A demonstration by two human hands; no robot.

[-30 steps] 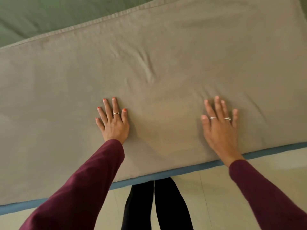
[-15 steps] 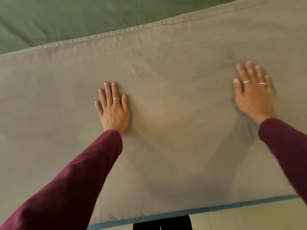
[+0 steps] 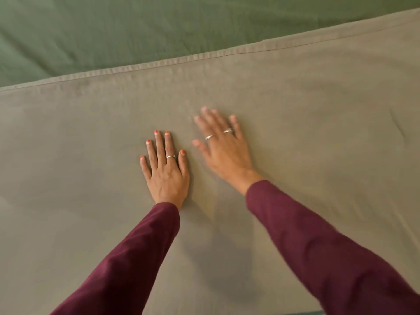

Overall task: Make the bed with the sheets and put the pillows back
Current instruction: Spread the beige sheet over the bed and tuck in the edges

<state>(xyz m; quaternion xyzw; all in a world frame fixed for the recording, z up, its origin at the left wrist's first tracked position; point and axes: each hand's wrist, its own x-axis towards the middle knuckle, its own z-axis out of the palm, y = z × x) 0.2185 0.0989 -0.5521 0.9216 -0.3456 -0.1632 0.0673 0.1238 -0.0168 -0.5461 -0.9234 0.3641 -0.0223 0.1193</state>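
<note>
Taupe cotton, thin and soft, formed the top sheet (image 3: 295, 155), which lay spread flat across the near part of the bed and filled most of the view. Judged from its look, it was light and limp, would slide easily over the layer beneath, and would crease under any uneven pull. Its stitched hem (image 3: 204, 57) ran diagonally across the upper view; that hem, being doubled, was judged the firmest place to take hold for pulling the sheet taut. One small crease (image 3: 396, 126) remained at the right.

The left hand (image 3: 166, 171) lay palm-down on the sheet, fingers extended and close together, holding nothing. The right hand (image 3: 223, 147), just beside it and slightly farther up, was also flat and spread with nothing in its grip; it was blurred, so whether it pressed or skimmed the cloth could not be told. Both arms wore maroon sleeves (image 3: 318, 246).

Beyond the hem lay a green sheet (image 3: 159, 26), faintly wrinkled. A thin blue edge (image 3: 314, 312) showed at the bottom margin. No pillows were in view, and nothing obstructed the sheet.
</note>
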